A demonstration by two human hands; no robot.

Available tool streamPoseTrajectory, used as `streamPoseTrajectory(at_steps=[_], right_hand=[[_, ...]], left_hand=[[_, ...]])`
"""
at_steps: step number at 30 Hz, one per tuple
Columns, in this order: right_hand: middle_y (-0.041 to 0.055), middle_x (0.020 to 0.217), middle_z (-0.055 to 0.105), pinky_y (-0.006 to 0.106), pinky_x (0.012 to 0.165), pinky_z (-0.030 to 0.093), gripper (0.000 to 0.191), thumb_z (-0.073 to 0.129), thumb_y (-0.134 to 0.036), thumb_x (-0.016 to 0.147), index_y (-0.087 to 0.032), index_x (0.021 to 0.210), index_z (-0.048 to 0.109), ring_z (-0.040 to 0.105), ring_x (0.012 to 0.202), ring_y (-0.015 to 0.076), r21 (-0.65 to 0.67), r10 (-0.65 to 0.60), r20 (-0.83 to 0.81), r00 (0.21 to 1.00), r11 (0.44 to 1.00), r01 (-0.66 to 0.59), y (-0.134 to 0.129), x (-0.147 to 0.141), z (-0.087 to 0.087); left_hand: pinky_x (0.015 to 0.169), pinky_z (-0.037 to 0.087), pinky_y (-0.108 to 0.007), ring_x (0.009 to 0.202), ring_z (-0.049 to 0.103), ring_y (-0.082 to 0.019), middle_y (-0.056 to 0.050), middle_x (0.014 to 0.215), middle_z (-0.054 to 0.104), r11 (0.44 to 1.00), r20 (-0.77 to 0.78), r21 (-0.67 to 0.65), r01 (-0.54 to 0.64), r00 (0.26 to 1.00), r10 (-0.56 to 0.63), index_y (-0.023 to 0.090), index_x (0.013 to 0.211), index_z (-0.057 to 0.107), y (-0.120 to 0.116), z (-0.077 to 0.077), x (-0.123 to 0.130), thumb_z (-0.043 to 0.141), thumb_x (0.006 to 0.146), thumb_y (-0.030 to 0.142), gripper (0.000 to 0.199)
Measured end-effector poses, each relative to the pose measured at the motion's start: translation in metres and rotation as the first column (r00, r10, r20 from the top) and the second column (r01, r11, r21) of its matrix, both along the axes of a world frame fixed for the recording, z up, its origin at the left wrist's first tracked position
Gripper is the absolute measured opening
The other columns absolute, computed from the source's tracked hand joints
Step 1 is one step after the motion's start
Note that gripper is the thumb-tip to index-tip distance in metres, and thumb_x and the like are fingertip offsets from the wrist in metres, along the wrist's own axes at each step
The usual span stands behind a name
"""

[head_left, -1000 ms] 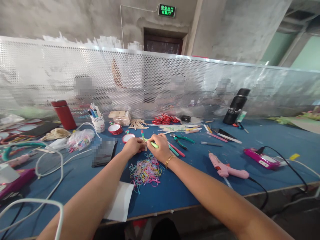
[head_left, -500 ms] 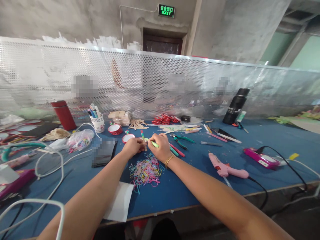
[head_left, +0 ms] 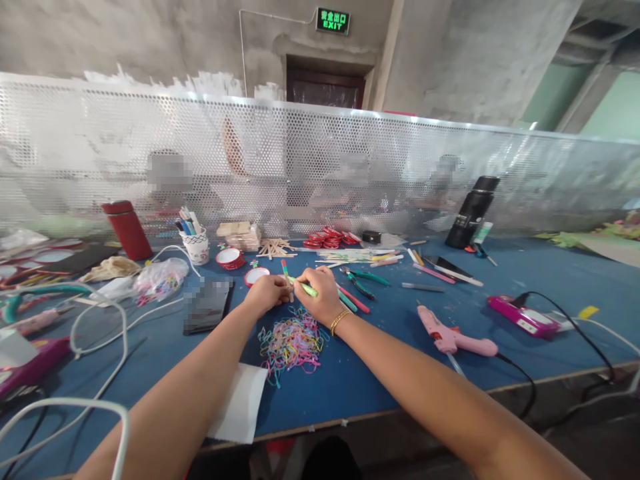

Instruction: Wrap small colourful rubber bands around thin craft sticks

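Note:
My left hand (head_left: 270, 293) pinches a small wooden stick (head_left: 285, 268) whose upper end is coloured red and green. Against the stick my right hand (head_left: 320, 291) holds a light green marker (head_left: 309, 290), its tip end at the stick. A tangle of multicoloured elastic bands (head_left: 293, 343) lies just below both hands. Right of my right hand are a red marker (head_left: 361, 305) and a teal one beside it, partly hidden. A round red-rimmed white piece (head_left: 257, 276) rests behind my left hand.
Teal-handled pliers (head_left: 364, 280) and a pink glue gun (head_left: 453, 337) lie to the right. A dark phone-like slab (head_left: 207, 307), looping white cables and a red bottle (head_left: 127, 230) are on the left. Behind stands a perforated metal screen (head_left: 300, 167).
My right hand and the green marker have shifted very slightly. Otherwise the hands and objects look the same.

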State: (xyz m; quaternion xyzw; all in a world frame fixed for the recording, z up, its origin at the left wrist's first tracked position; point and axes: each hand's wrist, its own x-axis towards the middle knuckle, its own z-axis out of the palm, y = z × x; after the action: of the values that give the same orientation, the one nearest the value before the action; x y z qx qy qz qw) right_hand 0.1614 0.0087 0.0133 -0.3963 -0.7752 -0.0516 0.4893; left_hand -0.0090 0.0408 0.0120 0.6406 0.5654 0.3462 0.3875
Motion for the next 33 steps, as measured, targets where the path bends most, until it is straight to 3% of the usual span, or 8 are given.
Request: streamPoseTrajectory(at_steps=[33], right_hand=[[-0.0022,0.072,0.066,0.032,0.089,0.033,0.013,0.054,-0.028,0.087,-0.022,0.075,0.054,0.058,0.07,0.014,-0.003,-0.025,-0.014,1.0,1.0,0.025,0.0007,0.0,-0.001]], left_hand=[[0.048,0.043,-0.019,0.056,0.06,-0.012,-0.005,0.062,0.067,1.0,0.023,-0.008,-0.006,1.0,0.006,0.014,0.067,0.066,-0.0014,0.0019,0.0011,0.078,0.061,0.042,0.031]])
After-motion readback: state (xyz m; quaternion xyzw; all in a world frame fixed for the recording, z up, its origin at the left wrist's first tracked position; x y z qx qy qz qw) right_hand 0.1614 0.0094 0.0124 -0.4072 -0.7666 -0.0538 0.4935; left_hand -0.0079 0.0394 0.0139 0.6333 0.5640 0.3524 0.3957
